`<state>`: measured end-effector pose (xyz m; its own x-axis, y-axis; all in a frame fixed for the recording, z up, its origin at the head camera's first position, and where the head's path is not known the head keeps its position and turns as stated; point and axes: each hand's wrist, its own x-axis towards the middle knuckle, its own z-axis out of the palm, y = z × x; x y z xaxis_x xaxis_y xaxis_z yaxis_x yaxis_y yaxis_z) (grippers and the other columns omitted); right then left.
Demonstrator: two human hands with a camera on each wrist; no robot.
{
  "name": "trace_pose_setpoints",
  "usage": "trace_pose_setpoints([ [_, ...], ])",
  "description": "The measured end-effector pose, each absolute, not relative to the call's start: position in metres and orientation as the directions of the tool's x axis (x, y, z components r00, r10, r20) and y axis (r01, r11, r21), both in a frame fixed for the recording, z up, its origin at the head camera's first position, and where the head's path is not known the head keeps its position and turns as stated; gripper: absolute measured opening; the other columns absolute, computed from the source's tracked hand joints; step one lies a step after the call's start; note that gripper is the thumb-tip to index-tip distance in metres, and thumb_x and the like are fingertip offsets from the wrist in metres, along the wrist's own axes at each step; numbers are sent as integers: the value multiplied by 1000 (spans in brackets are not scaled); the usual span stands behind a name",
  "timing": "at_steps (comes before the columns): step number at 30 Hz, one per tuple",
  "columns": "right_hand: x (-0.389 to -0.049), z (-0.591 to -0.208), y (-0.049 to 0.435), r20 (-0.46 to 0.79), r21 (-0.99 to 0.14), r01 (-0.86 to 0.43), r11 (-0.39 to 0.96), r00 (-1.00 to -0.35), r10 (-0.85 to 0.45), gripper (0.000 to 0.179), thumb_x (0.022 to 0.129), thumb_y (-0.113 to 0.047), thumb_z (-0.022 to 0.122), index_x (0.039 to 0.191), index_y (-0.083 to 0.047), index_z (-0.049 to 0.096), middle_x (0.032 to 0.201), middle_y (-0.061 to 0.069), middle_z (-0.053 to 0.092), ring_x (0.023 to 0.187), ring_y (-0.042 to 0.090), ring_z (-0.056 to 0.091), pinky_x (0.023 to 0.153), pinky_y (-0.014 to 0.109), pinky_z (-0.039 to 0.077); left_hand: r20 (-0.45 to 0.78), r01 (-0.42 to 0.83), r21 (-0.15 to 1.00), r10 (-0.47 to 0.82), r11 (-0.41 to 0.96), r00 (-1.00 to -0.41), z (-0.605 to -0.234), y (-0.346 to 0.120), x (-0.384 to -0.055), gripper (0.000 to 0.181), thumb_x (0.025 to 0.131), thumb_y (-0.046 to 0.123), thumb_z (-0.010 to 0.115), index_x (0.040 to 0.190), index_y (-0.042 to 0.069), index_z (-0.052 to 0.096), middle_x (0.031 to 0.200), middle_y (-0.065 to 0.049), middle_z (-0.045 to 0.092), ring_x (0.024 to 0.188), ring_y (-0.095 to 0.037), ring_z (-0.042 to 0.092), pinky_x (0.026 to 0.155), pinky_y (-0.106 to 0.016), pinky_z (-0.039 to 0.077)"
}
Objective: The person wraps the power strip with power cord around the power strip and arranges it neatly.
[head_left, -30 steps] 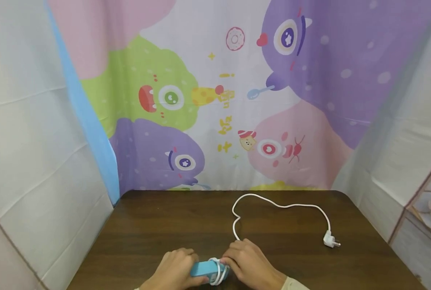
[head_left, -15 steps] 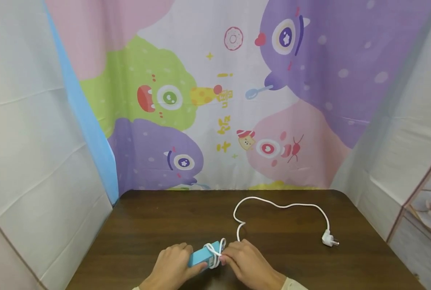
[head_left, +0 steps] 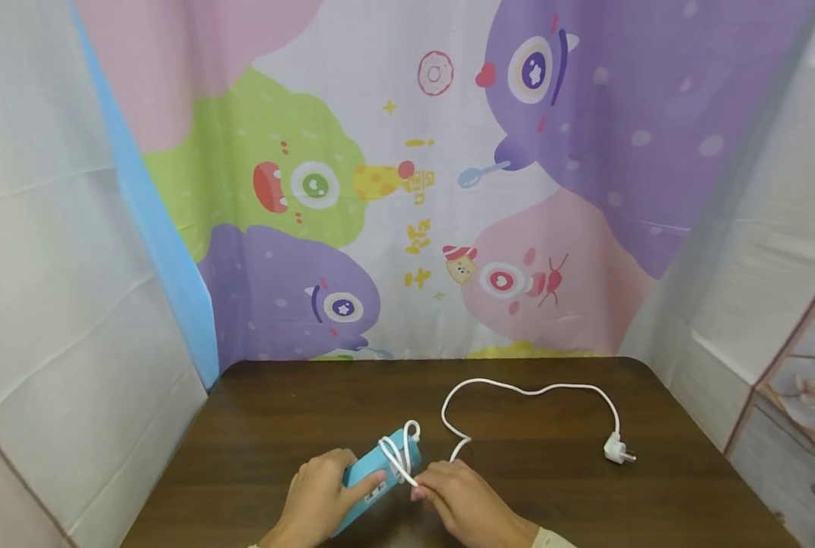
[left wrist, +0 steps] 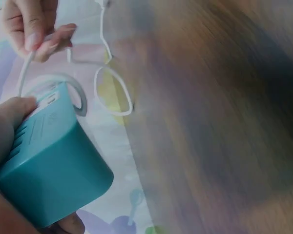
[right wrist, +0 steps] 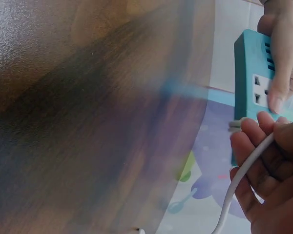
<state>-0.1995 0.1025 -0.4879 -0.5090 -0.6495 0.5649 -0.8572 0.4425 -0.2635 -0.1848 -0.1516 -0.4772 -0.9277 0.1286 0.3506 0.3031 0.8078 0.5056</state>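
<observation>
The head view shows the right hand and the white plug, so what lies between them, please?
In the head view, bare brown tabletop lies straight between the right hand and the plug; the white cord arcs around on the far side.

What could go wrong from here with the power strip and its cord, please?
The cord loops over the power strip, so a pull by the right hand, which pinches the cord, might tighten it into a snag. Only the left hand grips the power strip, so a hard tug could twist it loose. The plug lies loose on the table and might get dragged along.
</observation>
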Motion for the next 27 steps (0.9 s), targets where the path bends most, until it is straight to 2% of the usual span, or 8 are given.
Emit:
trace_pose_setpoints([
  [7, -201, -491, 104, 549, -306, -864, 400, -504, -667, 6, 97, -18, 69, 91, -17, 72, 85, -11, 64, 82, -3, 55, 74, 15, 45, 296, 255, 685, 59, 682, -953, -470, -153, -187, 41, 87, 54, 78, 80, 14, 70, 67, 10, 61, 56, -3, 51, 52, -24, 44],
  [13, -205, -496, 107, 555, -330, -871, 365, -491, -672, 10, 99, -19, 66, 93, -16, 72, 84, -9, 63, 81, -5, 55, 76, 9, 43, 208, 229, 796, 103, 560, -973, -465, -156, -186, 38, 90, 48, 77, 80, 12, 71, 70, 7, 63, 58, -7, 54, 52, -25, 47],
  [19, -210, -500, 109, 538, -326, -870, 371, -493, -684, 8, 97, -16, 69, 96, -14, 76, 89, -10, 65, 85, -4, 59, 78, 11, 46, 169, 246, 813, 190, 528, -967, -461, -155, -183, 38, 91, 51, 75, 82, 15, 71, 71, 8, 64, 59, -7, 55, 53, -26, 48],
  [24, -212, -501, 114, 504, -319, -865, 387, -501, -704, 8, 94, -18, 73, 97, -15, 80, 93, -11, 70, 87, -1, 61, 77, 17, 50, 203, 335, 798, 300, 501, -932, -458, -157, -181, 33, 90, 49, 77, 84, 16, 71, 74, 10, 66, 62, -5, 58, 56, -26, 51],
  [27, -211, -501, 117, 504, -238, -872, 428, -488, -713, 8, 89, -16, 78, 82, -20, 76, 83, -13, 66, 79, 1, 59, 68, 21, 48, 224, 410, 786, 404, 464, -887, -456, -160, -181, 27, 90, 46, 79, 84, 20, 72, 77, 12, 66, 66, -3, 58, 59, -25, 51],
])
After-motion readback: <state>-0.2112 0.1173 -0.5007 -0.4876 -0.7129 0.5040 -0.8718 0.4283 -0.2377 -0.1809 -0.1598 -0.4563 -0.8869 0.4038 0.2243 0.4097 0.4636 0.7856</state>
